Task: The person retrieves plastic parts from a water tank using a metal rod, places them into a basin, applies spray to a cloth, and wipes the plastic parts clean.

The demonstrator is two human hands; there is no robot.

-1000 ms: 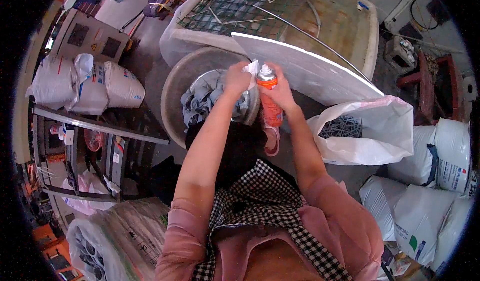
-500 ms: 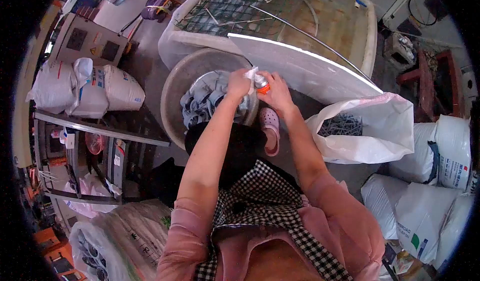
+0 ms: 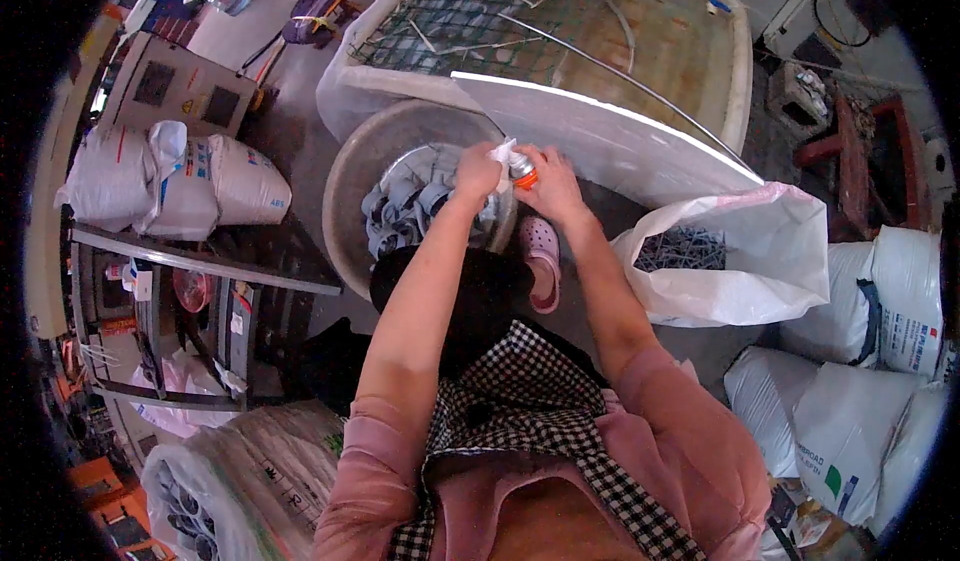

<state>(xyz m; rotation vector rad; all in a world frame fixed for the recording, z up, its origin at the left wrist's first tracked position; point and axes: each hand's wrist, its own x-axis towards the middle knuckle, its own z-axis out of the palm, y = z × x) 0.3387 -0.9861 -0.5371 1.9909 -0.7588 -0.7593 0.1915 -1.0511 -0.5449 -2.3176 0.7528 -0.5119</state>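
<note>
My left hand is closed on a crumpled white tissue above the rim of a large round tub. Close beside it, my right hand grips a small can with a silver part and an orange band. The tissue is next to or against the can's upper end; I cannot tell whether they touch. Below my left hand, several grey curved plastic parts lie in a basin inside the tub. My fingers hide part of the can.
A white board leans against a big water tank ahead. Right of my foot in a pink clog stands an open white sack of grey sticks. Full sacks lie right; a metal rack stands left.
Both hands stay at nearly the same spot above the tub's edge, still holding the tissue and the can. The view has shifted very slightly.
</note>
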